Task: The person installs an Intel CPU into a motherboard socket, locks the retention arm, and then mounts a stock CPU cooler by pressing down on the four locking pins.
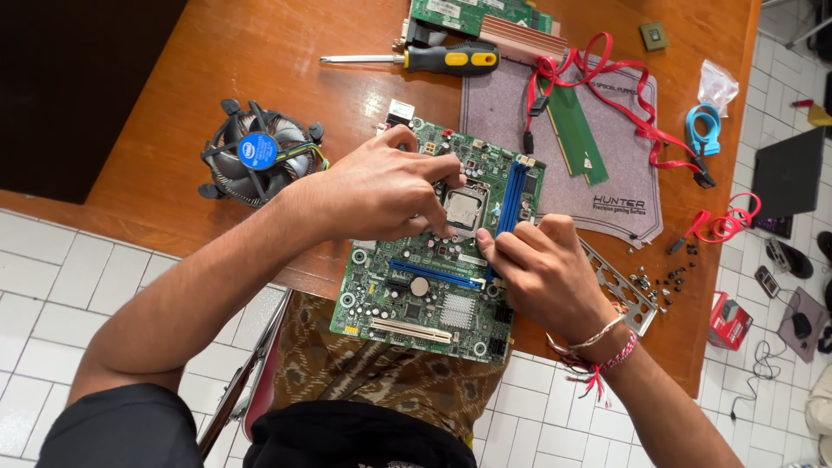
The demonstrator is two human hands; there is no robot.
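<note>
The square silver processor socket point(465, 211) on the green motherboard point(407, 295) lies between both hands; left hand point(390, 186) curled over its upper-left edge, right hand point(542, 269) pinching at its lower-right corner, fingertips touching.

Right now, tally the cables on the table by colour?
Red data cables: 2, one across the grey mat, one coiled at the table's right edge
Blue cable: 1, coiled
Total: 3
</note>
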